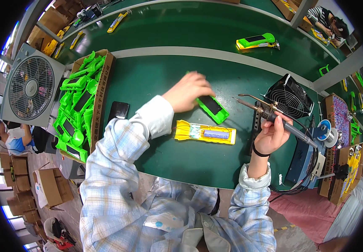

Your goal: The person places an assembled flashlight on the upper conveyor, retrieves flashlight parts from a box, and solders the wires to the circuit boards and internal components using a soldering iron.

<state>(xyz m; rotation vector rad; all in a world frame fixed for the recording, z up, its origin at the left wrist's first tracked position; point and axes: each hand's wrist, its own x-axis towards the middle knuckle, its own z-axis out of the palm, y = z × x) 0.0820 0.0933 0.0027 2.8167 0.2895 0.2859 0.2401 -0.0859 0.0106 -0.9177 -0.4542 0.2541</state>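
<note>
Head view: the right hand (271, 136) grips a soldering iron (269, 115); I can't tell if the blurred left hand's (191, 91) fingers hold the green, black-panelled casing (212, 108) beside a yellow casing (233, 137) on the workbench (181, 161). Dark characters mark the carton (101, 101).

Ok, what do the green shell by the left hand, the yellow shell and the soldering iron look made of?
Green shell: probably moulded plastic, slightly glossy, by its even bright colour and thin rim. Yellow shell: likely plastic too, smooth, evenly coloured, with raised edges. Soldering iron: apparently metal in front, by its brassy sheen; the grey handle could be plastic or coated metal.
</note>
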